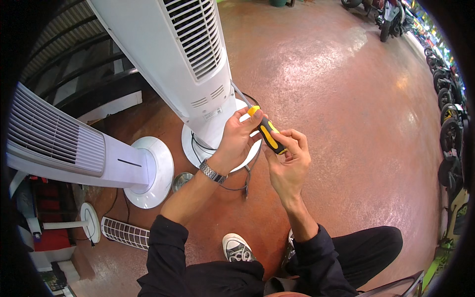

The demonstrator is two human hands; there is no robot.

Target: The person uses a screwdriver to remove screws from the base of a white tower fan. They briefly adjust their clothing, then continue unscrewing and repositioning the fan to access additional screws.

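Note:
A screwdriver (268,132) with a black and yellow handle is gripped by both my hands. My left hand (236,141) pinches it near the yellow collar, a metal watch on that wrist. My right hand (289,166) closes round the handle's rear end. The shaft points up and away, its tip at the right edge of a white tower fan (170,79); whether it sits in a screw I cannot tell. The fan's slatted grille and several small screws face me, and it stands on a round white base (192,148). A dark power cord (232,189) trails round that base.
A second tower fan (129,166) stands at the left. Between the fans and my left forearm sits a small metal bowl (182,181). A loose grille panel (126,233) and a round white stand (90,222) lie at the lower left. Motorcycles (393,22) are parked beyond.

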